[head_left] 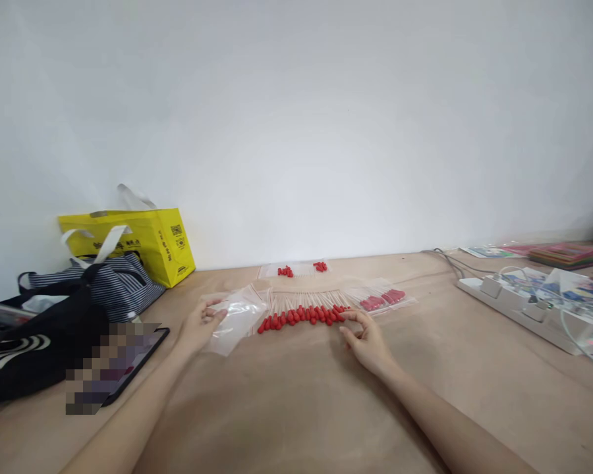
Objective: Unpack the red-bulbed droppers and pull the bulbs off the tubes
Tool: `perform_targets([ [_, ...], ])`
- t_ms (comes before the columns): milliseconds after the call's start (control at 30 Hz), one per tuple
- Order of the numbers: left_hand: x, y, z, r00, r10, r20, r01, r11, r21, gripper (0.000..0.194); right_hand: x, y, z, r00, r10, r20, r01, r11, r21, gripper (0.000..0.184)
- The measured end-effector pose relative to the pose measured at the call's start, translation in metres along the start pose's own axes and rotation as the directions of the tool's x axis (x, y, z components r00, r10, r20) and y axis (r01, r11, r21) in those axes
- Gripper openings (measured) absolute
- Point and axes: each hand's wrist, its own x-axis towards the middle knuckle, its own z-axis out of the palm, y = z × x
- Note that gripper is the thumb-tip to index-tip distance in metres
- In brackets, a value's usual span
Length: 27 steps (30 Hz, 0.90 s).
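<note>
A row of thin pale sticks with red heads [304, 316] lies side by side on the table, red ends toward me. My left hand [202, 324] pinches the left edge of a clear plastic zip bag [237, 319], which lies beside the row's left end and looks flat. At the other end of the row is my right hand [363, 336], its fingers curved and the thumb apart from the index finger. The index fingertip is at the last red heads; whether it presses on them I cannot tell.
Behind the row lies a clear bag [304, 269] with red-headed sticks; another filled bag [383, 297] lies to the right. A phone [136, 365], a black bag [34, 349], a striped bag [123, 283] and a yellow bag [170, 247] stand left. A white power strip [518, 316] with cables lies right.
</note>
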Motion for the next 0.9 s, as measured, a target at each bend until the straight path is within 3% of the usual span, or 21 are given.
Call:
perform_targets([
  [67,0.017,-0.013,-0.003,0.997,-0.052,-0.058,0.058,0.992,0.109,0.038,0.007,0.005,-0.006,0.996,-0.022,-0.09,0.013,0.995,-0.096,0.025],
  [167,0.02,-0.016,0.003,0.991,-0.06,-0.116,0.084,0.972,0.22,0.035,0.016,0.01,-0.019,0.97,-0.08,-0.228,0.014,0.96,-0.278,0.021],
  [267,0.01,-0.008,0.016,0.987,0.077,-0.144,-0.021,0.935,0.354,0.039,0.025,0.016,-0.038,0.945,-0.085,-0.316,-0.068,0.893,-0.444,0.021],
  [333,0.003,-0.004,0.025,0.984,0.179,-0.017,-0.152,0.88,0.449,0.045,0.032,0.023,-0.051,0.943,-0.086,-0.321,-0.112,0.827,-0.552,0.022],
  [433,-0.004,-0.002,0.035,0.949,0.114,0.292,-0.248,0.845,0.474,0.054,0.042,0.034,-0.068,0.982,-0.103,-0.16,-0.038,0.717,-0.697,0.031],
  [533,-0.006,-0.005,0.04,0.928,0.041,0.369,-0.225,0.853,0.471,0.055,0.05,0.045,-0.077,0.998,-0.067,0.01,0.051,0.635,-0.771,0.041],
  [600,-0.006,-0.007,0.042,0.947,0.073,0.312,-0.222,0.85,0.478,0.052,0.054,0.05,-0.078,0.995,-0.072,0.076,0.104,0.606,-0.788,0.039],
  [700,-0.007,-0.011,0.043,0.968,0.208,0.139,-0.25,0.841,0.481,0.047,0.058,0.056,-0.075,0.98,-0.142,0.141,0.198,0.587,-0.785,0.03],
  [767,-0.008,-0.014,0.045,0.945,0.326,0.022,-0.295,0.824,0.483,0.043,0.059,0.058,-0.071,0.974,-0.193,0.12,0.214,0.6,-0.771,0.024],
  [900,-0.007,-0.021,0.049,0.862,0.486,-0.144,-0.371,0.8,0.472,0.04,0.057,0.059,-0.065,0.968,-0.239,-0.081,0.112,0.695,-0.711,0.024],
])
